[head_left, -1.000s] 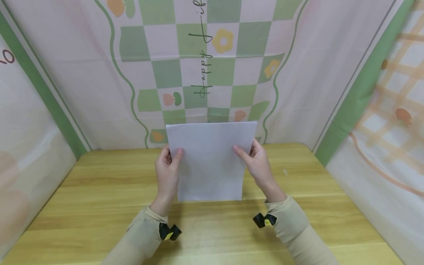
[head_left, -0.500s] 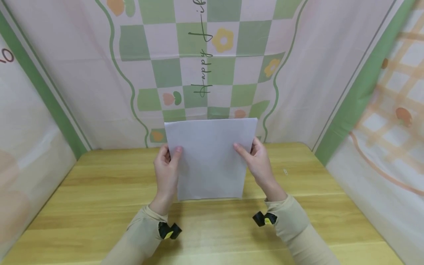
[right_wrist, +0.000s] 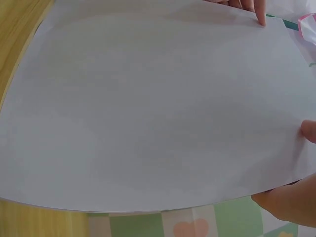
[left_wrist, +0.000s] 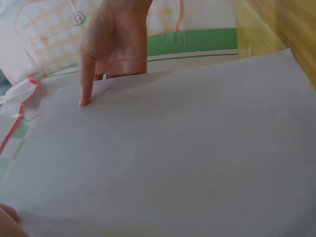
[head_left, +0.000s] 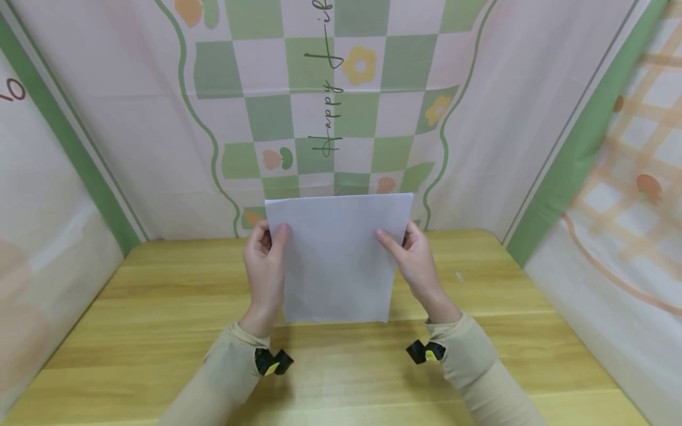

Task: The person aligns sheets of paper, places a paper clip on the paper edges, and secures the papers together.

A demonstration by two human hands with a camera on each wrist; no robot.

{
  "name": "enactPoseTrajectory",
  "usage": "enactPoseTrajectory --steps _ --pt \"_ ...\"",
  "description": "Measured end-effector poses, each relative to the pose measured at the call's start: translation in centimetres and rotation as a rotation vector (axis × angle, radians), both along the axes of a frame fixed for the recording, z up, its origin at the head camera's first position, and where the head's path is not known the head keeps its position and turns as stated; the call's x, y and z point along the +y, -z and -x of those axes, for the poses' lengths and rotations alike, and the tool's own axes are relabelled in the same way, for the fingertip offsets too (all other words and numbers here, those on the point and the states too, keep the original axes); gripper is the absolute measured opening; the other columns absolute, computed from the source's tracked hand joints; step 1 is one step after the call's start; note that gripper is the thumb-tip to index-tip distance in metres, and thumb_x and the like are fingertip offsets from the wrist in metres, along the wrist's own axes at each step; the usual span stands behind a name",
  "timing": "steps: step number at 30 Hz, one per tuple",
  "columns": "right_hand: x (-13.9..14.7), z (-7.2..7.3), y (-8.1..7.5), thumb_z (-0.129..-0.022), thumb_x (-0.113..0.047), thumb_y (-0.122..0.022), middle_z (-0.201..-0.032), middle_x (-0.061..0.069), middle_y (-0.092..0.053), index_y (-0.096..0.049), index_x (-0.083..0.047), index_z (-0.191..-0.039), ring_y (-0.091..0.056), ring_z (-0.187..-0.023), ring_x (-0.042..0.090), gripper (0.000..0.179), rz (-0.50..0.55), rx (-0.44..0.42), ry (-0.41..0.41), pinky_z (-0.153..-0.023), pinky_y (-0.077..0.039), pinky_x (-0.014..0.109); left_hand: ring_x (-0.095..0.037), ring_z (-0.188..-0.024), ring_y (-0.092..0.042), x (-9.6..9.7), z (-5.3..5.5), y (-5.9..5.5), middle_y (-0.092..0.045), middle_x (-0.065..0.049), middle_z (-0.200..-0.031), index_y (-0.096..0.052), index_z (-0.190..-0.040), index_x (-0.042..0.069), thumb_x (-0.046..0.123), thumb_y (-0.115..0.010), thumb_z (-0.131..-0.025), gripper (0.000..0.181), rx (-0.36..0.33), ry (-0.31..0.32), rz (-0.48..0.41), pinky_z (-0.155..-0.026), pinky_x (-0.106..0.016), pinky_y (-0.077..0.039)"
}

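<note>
A blank white sheet of paper [head_left: 335, 266] is held up in front of the person, its lower edge close over the tabletop. My left hand [head_left: 264, 263] pinches its left edge, thumb on the near face and fingers behind. On the opposite edge my right hand [head_left: 418, 263] grips the same way, a little below the top corner. The left wrist view shows the right hand [left_wrist: 116, 44] with its thumb pressed on the paper [left_wrist: 163, 148]. In the right wrist view the left thumb and fingers [right_wrist: 260, 10] show at the far edge. Fingers behind the paper are mostly hidden.
A wood-grain table [head_left: 160, 331] lies beneath the hands. One small pale object [head_left: 459, 276] rests on it to the right. Behind stands a cloth backdrop [head_left: 362, 112] with green checks and flowers; similar cloth hangs at both sides. Small black cameras [head_left: 426, 352] sit on both wrists.
My left hand has slid a little up the paper's left edge. The paper rose slightly and came back down. My right hand keeps nearly the same place.
</note>
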State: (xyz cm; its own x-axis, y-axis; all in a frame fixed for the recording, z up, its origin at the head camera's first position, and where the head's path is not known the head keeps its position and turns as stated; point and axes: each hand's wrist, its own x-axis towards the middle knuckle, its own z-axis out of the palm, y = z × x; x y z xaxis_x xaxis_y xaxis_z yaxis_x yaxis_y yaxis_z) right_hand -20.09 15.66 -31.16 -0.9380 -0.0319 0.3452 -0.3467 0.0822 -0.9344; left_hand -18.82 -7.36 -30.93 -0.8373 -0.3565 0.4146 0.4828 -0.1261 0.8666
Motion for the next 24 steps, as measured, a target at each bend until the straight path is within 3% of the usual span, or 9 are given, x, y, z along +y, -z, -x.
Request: enactPoseTrajectory --steps 13,24 --pt "0.2 0.1 0.1 -0.093 -0.019 -0.061 -0.126 0.01 -0.057 -0.045 -0.005 -0.134 -0.058 -0.108 0.015 0.046 0.003 0.003 -0.007 -0.088 -0.048 0.023 -0.017 -0.088 -0.055 0.1 0.4 -1.6 -0.059 -0.004 -0.097 -0.056 -0.101 -0.004 0.017 -0.06 -0.094 0.022 0.09 -0.039 -0.018 -0.078 -0.023 -0.045" --pt "0.2 0.1 0.0 -0.093 -0.018 -0.06 -0.125 0.011 -0.056 -0.045 -0.004 -0.133 -0.057 -0.109 0.016 0.045 0.0 0.019 -0.014 -0.088 -0.048 0.023 -0.015 -0.087 -0.052 0.2 0.6 -2.1 -0.055 -0.002 -0.093 -0.058 -0.097 0.004 0.018 -0.062 -0.092 0.015 0.123 -0.078 -0.08 -0.079 -0.021 -0.046"
